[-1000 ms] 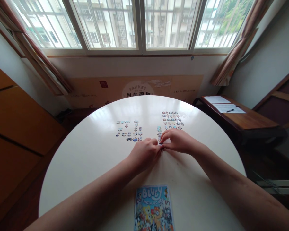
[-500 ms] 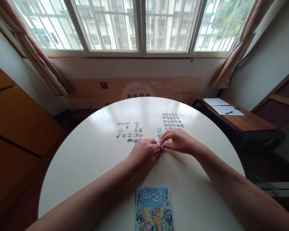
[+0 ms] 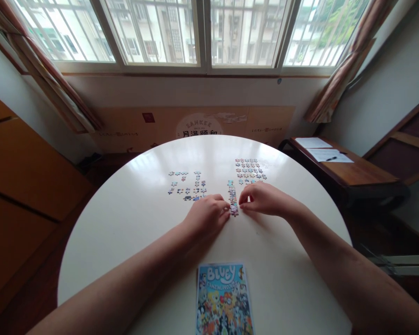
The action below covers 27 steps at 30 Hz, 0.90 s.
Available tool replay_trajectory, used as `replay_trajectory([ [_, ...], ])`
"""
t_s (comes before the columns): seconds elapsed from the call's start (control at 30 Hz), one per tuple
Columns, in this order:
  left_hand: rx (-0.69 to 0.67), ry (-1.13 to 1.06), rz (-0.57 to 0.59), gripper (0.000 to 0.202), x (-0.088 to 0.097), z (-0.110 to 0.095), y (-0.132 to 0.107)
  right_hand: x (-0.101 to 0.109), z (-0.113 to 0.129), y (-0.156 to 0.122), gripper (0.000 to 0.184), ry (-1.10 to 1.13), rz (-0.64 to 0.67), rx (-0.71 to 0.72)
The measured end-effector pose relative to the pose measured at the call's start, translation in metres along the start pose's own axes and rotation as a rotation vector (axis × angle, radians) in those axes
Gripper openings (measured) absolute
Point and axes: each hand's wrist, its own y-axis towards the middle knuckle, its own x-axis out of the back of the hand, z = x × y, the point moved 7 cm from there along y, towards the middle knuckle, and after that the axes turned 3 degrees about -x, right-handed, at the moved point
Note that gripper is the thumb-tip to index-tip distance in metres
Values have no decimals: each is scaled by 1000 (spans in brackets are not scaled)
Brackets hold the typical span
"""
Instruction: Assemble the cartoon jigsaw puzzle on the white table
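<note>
A short column of joined puzzle pieces [image 3: 233, 199] lies on the round white table [image 3: 132, 223]. My left hand [image 3: 208, 216] rests just left of the column, fingers curled, fingertips beside its lower end. Just right of the column sits my right hand [image 3: 263, 199], fingers bent with thumb and forefinger close together and nothing visible between them. Loose pieces lie in a group at the left [image 3: 187, 184] and in neat rows at the right [image 3: 249, 170].
A colourful Bluey puzzle picture [image 3: 223, 300] lies at the table's near edge. A dark wooden side table [image 3: 356, 174] with papers and a pen stands to the right. Windows and curtains are beyond; wooden cabinets are at the left.
Both hands were pinched together over the column's lower end; now they have drawn apart to either side, and the joined column lies uncovered on the table.
</note>
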Motion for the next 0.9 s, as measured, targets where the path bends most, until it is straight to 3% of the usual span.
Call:
replay_trajectory([
  [0.43,11,-44,-50,18,-3,3,5,-1,2,-7,9,11,138,-11],
  [0.6,-5,-44,-58,20,-6,3,10,3,1,-7,19,-27,85,-4],
  [0.9,-33,-54,-103,20,-1,2,10,13,3,-2,37,-35,-154,63],
])
